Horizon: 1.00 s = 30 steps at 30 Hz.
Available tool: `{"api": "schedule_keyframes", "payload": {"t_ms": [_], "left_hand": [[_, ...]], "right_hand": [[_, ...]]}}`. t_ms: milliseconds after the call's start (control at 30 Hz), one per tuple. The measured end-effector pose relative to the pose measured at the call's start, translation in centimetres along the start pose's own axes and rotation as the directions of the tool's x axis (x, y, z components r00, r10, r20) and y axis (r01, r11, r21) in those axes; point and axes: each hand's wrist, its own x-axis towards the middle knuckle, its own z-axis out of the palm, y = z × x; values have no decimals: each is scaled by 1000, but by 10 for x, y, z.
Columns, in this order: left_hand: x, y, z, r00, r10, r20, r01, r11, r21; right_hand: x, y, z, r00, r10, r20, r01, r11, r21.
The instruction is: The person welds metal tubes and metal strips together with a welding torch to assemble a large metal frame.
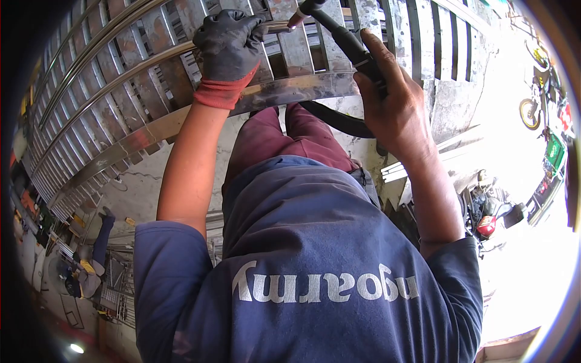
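Note:
My left hand (pixel 229 51), in a black glove with a red cuff, is closed round a thin metal rod (pixel 275 26) that lies across the slatted metal frame (pixel 163 75). My bare right hand (pixel 392 100) grips the black handle of a welding torch (pixel 350 45). The torch's pinkish nozzle (pixel 296 19) points down at the rod's end, just to the right of my left hand. I cannot tell whether nozzle and rod touch. A thick black cable (pixel 339 121) runs below the frame's edge toward my right hand.
Long curved metal bars (pixel 100 45) run along the frame at the left. Another person (pixel 91 278) is low down at the far left, among metal pieces. Motorcycles (pixel 487 224) stand at the right, and pale bars (pixel 396 172) lie beyond my right forearm.

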Motion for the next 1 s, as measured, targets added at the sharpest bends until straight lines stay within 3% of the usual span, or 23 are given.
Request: {"api": "schedule_keyframes", "payload": {"t_ms": [100,233,333,433,467,567,600,700,733,800,833,900,1000], "left_hand": [[-2,-3,4,1000,9,-16,-9,1000,3],[0,-2,2,1000,7,-1,-7,1000,20],[5,7,-8,992,-52,113,43,996,80],[6,5,-6,1000,-19,16,20,999,-30],[4,5,-8,990,-63,126,65,998,-9],[4,3,-6,1000,10,-7,-11,1000,-28],[2,0,-2,999,23,-43,-26,998,-52],[1,0,-1,999,-4,39,4,1000,-14],[4,6,-4,994,-47,99,40,997,66],[6,18,-15,966,-149,210,98,967,236],[4,13,-14,972,-124,201,83,976,200],[1,3,-9,981,-71,179,48,991,127],[-1,5,-7,977,-86,196,33,965,259]], "right_hand": [[0,-6,-1,999,42,23,-41,999,-21],[-2,-1,4,1000,-19,-1,19,999,-27],[-3,1,5,1000,-19,25,21,996,-84],[-1,-1,1,999,20,37,-19,999,-43],[-1,-5,-2,998,63,31,-62,998,-3],[-5,-5,-6,987,156,-50,-157,987,-25],[-6,2,-3,991,53,-121,-56,998,-22],[-8,6,-7,990,51,-131,-56,998,-35],[-9,1,-13,985,163,-62,-166,984,-66],[-8,11,-6,989,38,-142,-51,994,-92],[-8,14,-3,983,-25,-181,6,994,-105],[-10,8,-5,988,69,-139,-75,997,-35],[-10,4,-7,985,143,-101,-145,989,-17]]}}
